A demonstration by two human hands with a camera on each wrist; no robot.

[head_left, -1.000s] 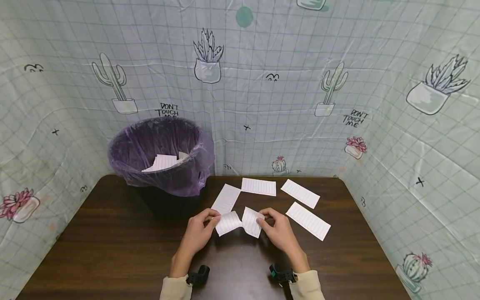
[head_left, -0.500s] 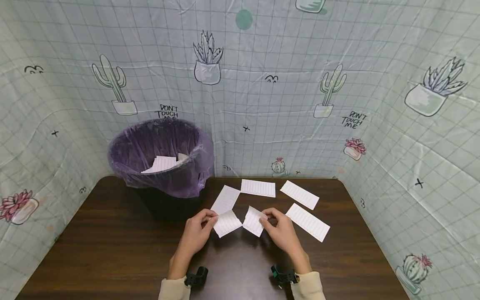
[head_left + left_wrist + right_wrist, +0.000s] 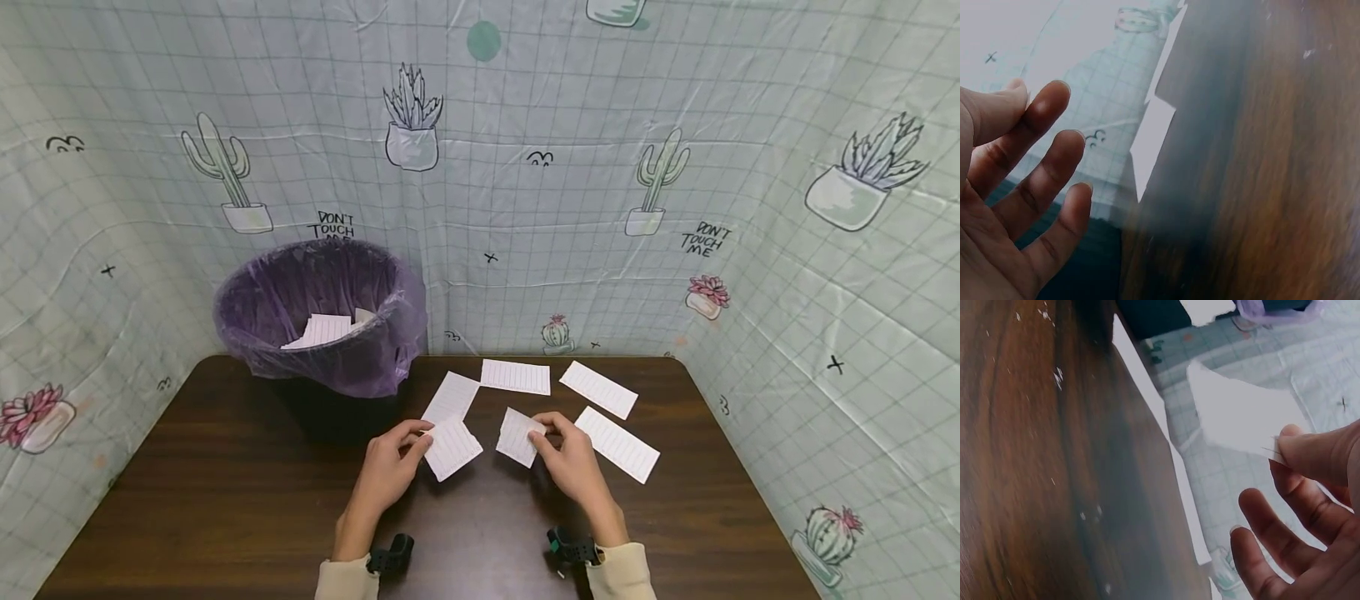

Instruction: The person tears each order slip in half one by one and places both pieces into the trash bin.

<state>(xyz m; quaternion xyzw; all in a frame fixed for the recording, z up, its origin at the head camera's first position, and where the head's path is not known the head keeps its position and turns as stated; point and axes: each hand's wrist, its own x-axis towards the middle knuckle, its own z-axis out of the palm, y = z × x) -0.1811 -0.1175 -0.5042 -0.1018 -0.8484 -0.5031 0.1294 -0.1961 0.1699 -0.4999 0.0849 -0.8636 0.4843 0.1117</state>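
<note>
Between thumb and index finger, my left hand (image 3: 386, 471) pinches a torn piece of lined white paper (image 3: 453, 450). My right hand (image 3: 570, 462) pinches a second torn paper piece (image 3: 517, 437), a little smaller. A gap of dark table separates their ragged inner edges. In the right wrist view, that second piece (image 3: 1247, 415) is held up by one corner, while the other fingers curve loosely below. The left wrist view has the left fingers (image 3: 1054, 156) spread, with the paper washed out behind them. The left piece overlaps the near end of a lined paper strip (image 3: 452, 393).
More lined strips lie on the brown table (image 3: 225, 500): one at the back (image 3: 516, 377), others at the right (image 3: 598, 389). A black bin with a purple liner (image 3: 352, 367) stands at back left, with paper pieces (image 3: 327, 327) inside. A cactus-print sheet (image 3: 510, 208) surrounds the table.
The two pieces met at their torn edges earlier and are now fully apart. My right hand has moved slightly right with its piece; the left piece has turned a little.
</note>
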